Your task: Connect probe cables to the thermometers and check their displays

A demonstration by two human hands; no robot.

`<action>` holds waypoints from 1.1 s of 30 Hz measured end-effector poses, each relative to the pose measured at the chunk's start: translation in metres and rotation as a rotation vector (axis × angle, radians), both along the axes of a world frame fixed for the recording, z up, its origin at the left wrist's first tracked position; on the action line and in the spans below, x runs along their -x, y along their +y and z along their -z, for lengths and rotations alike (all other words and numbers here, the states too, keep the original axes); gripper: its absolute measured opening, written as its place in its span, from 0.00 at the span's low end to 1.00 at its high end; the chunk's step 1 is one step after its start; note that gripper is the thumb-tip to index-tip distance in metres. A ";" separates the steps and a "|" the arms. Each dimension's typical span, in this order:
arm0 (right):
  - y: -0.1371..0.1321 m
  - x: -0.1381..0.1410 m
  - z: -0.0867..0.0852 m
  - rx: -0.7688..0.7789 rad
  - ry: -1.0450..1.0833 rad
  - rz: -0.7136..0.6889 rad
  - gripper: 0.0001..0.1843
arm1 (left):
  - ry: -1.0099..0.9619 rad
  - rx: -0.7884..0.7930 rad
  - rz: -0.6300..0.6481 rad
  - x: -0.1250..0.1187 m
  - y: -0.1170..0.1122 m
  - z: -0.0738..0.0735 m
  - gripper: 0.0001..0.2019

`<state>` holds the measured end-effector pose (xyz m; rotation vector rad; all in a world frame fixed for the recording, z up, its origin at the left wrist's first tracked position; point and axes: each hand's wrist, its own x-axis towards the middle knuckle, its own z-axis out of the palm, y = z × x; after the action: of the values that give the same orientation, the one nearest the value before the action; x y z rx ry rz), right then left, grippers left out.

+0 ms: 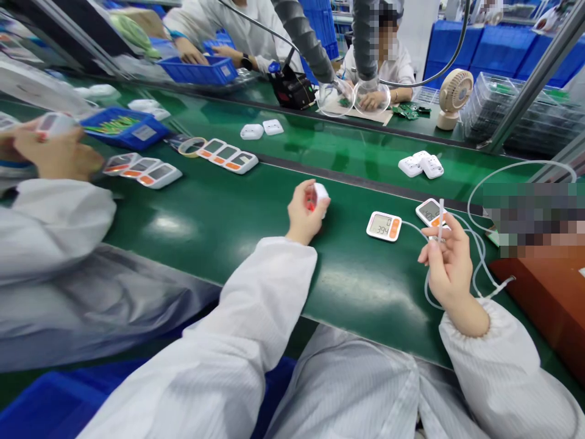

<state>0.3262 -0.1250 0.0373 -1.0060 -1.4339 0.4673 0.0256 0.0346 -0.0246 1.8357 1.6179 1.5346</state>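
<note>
My left hand (303,213) is closed round a small white device (322,196) with a bit of orange showing, held above the green work surface (256,225). My right hand (448,262) pinches a thin clear tube (441,219), its end pointing up. Between the hands lies a white meter (384,226) with a lit display and orange buttons, a tube running from its right side. Another meter (430,211) with a display sits just behind my right fingers, partly hidden by them. Loops of the tubing curl round to the right of that hand.
At right stands a brown box (543,305). White units (421,164) lie across the dark divider, and more meters (227,156) are lined up at left. A co-worker's hands (59,146) hold a device near a blue tray (123,128). A small fan (455,97) stands at the back.
</note>
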 end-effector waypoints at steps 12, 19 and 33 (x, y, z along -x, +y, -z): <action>0.004 -0.010 -0.013 -0.078 -0.312 0.127 0.07 | -0.535 -0.004 0.888 -0.183 -0.109 -0.019 0.32; 0.002 -0.010 -0.003 -0.052 -0.354 0.086 0.16 | -0.766 0.173 0.843 -0.169 -0.100 -0.025 0.31; 0.005 -0.004 -0.012 -0.129 -0.389 0.203 0.03 | -0.868 0.229 0.921 -0.169 -0.101 -0.033 0.31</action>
<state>0.3306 -0.1200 0.0497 -1.1658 -1.6589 0.0275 0.1942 -0.0661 0.0088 1.1877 0.4116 1.2951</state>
